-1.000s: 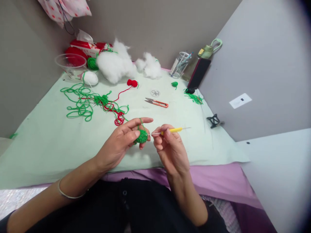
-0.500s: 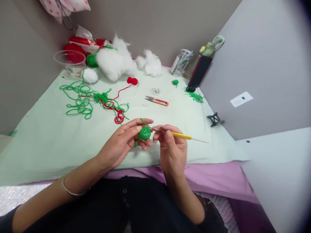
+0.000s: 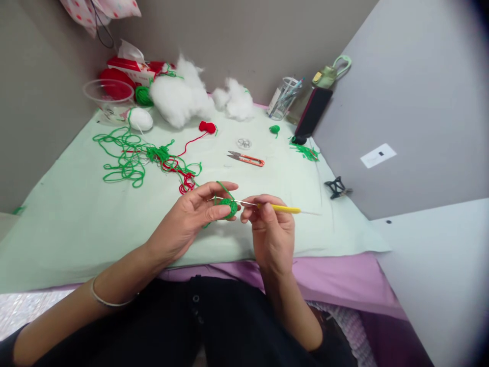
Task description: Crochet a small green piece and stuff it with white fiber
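Note:
My left hand (image 3: 191,214) pinches a small round green crochet piece (image 3: 229,208) between thumb and fingers, and a green strand runs over its raised index finger. In my right hand (image 3: 273,224) is a crochet hook with a yellow handle (image 3: 284,209). The hook's metal shaft reaches left to the top of the green piece, where its tip is too small to make out. Behind my left hand lies a tangle of green yarn (image 3: 158,154) with red yarn (image 3: 187,182) beside it.
Orange snips (image 3: 246,159) and a small round dish (image 3: 243,143) lie beyond my hands. White stuffing (image 3: 179,94), a plastic tub (image 3: 109,99) and a tissue box (image 3: 133,71) stand behind left. At the right are a pen cup (image 3: 283,99), a phone (image 3: 314,112) and a black stand (image 3: 337,187).
My left hand has turned, and its thumb now lies across the front of the green piece. The hook has shifted slightly left, its handle end tipping up a little.

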